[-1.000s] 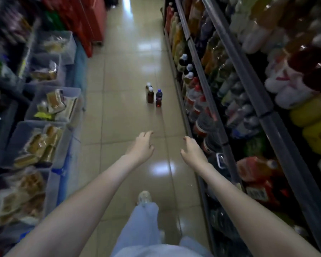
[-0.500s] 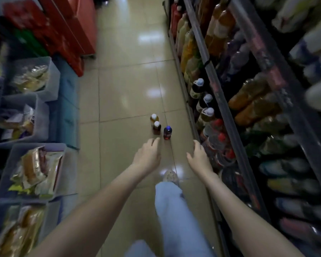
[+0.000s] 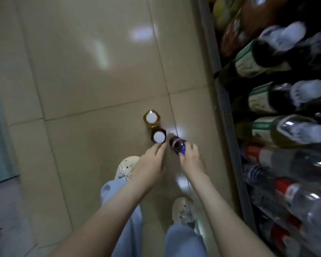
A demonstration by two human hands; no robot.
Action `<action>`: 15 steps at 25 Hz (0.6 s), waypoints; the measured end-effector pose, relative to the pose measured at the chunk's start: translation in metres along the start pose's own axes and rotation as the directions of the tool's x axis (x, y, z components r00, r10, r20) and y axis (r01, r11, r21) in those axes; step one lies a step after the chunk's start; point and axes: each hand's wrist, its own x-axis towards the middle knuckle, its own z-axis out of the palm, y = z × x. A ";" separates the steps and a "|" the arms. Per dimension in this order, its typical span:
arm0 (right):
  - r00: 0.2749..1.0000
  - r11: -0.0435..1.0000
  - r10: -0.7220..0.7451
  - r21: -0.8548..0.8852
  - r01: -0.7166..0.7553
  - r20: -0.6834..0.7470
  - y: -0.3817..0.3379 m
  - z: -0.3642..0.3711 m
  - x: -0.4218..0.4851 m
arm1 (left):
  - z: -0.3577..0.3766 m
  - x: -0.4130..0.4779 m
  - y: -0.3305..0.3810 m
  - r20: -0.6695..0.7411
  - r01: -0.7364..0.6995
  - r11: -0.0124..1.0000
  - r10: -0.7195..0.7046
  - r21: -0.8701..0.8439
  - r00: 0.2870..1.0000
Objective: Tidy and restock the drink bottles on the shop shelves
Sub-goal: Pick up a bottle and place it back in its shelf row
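Right hand [image 3: 190,158] pinched neck of tilted dark plastic bottle with blue cap [image 3: 176,144], cap end toward palm. Left hand [image 3: 150,164] open, empty, fingertips just short of upright dark white-capped bottle [image 3: 158,136] directly ahead on floor.

Glossy beige tiled floor [image 3: 82,71] with pale glare [image 3: 100,51]

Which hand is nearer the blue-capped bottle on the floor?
Right. The right hand pinches the blue-capped bottle at its cap. The left hand is just to that bottle's left, its fingers by the dark white-capped bottle beside it.
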 end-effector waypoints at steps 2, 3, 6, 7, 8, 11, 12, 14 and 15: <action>0.997 0.999 -0.045 -0.028 0.043 -0.061 0.003 0.017 0.010 | 0.010 0.010 -0.015 0.029 -0.038 0.999 0.037 0.013 0.999; 0.996 0.999 -0.053 -0.016 0.052 -0.074 0.002 0.017 0.007 | 0.009 0.009 -0.017 0.047 -0.033 0.999 0.032 0.019 0.998; 0.992 0.990 -0.002 0.139 0.020 -0.126 -0.003 -0.024 -0.033 | -0.019 -0.005 -0.001 0.112 -0.098 0.992 0.088 0.079 0.990; 0.987 0.978 0.028 0.208 0.005 -0.158 -0.007 -0.048 -0.058 | -0.037 -0.013 0.008 0.160 -0.185 0.974 0.163 0.134 0.974; 0.980 0.962 0.050 0.274 0.004 -0.192 -0.013 -0.077 -0.090 | -0.058 -0.021 0.019 0.223 -0.292 0.937 0.248 0.191 0.943; 0.965 0.912 0.045 0.404 0.066 -0.257 -0.037 -0.179 -0.202 | -0.137 -0.047 0.076 0.383 -0.505 0.830 0.399 0.234 0.833; 0.959 0.898 0.047 0.433 0.082 -0.280 -0.043 -0.210 -0.237 | -0.159 -0.060 0.102 0.441 -0.555 0.808 0.432 0.198 0.786; 0.927 0.859 0.091 0.500 0.111 -0.363 -0.050 -0.266 -0.301 | -0.196 -0.100 0.160 0.496 -0.619 0.778 0.497 0.108 0.712; 0.891 0.835 0.134 0.534 0.134 -0.433 -0.050 -0.290 -0.336 | -0.212 -0.126 0.190 0.475 -0.643 0.761 0.536 0.087 0.698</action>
